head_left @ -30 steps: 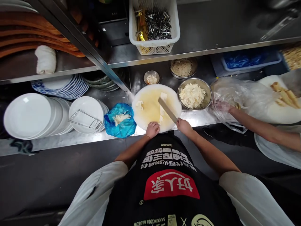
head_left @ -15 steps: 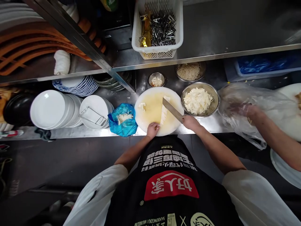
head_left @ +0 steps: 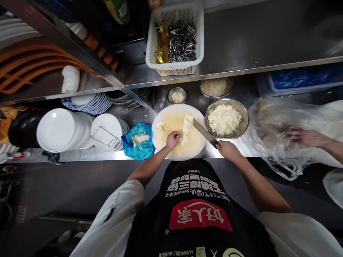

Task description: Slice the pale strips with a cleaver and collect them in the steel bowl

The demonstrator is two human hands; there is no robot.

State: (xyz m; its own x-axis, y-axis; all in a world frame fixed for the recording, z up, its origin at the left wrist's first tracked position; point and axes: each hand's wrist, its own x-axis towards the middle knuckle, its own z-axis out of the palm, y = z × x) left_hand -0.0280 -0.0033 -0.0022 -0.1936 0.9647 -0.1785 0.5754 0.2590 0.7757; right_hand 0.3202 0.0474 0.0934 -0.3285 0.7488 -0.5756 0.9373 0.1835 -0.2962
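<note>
Steel desk [head_left: 142,115] held round board [head_left: 171,118], sliced white strip [head_left: 186,130] lengthwise near-to-far.
Right fingers [head_left: 220,145] gripped knife [head_left: 204,132] pointing far-left; left fingers [head_left: 175,136] curled closed.

a white basket [head_left: 175,66] on the shelf [head_left: 241,46], plates [head_left: 55,128] stacked lower.

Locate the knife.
In the head view, the knife is in the right hand, slanting over the right edge of the cutting board beside the sliced white strip.
</note>
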